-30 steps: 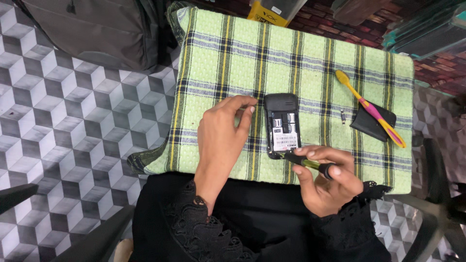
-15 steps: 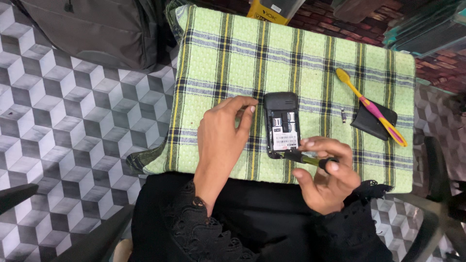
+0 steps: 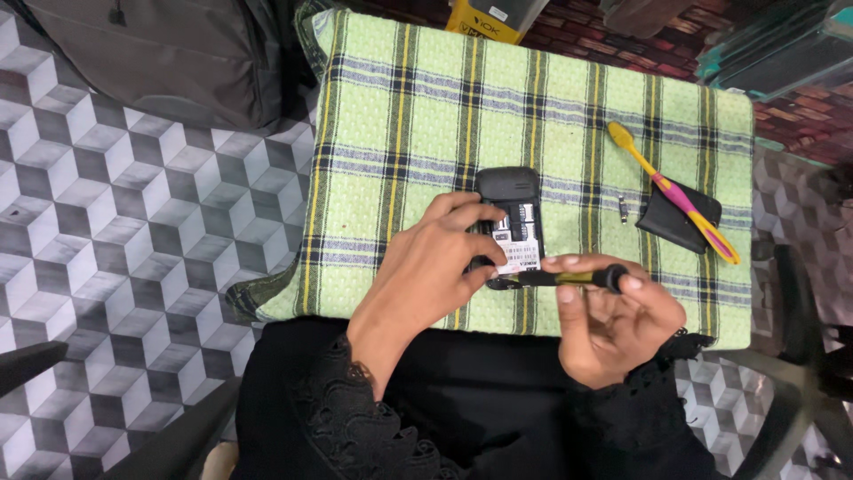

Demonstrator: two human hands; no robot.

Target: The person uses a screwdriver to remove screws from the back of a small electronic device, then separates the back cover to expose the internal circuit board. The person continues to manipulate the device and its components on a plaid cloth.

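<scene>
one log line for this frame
left hand steadies open phone | right hand holds screwdriver at phone's lower edge | toothbrush aside

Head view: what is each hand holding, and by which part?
The right hand grips a screwdriver by its handle end. The left hand steadies the open-backed phone at its lower left edge.
</scene>
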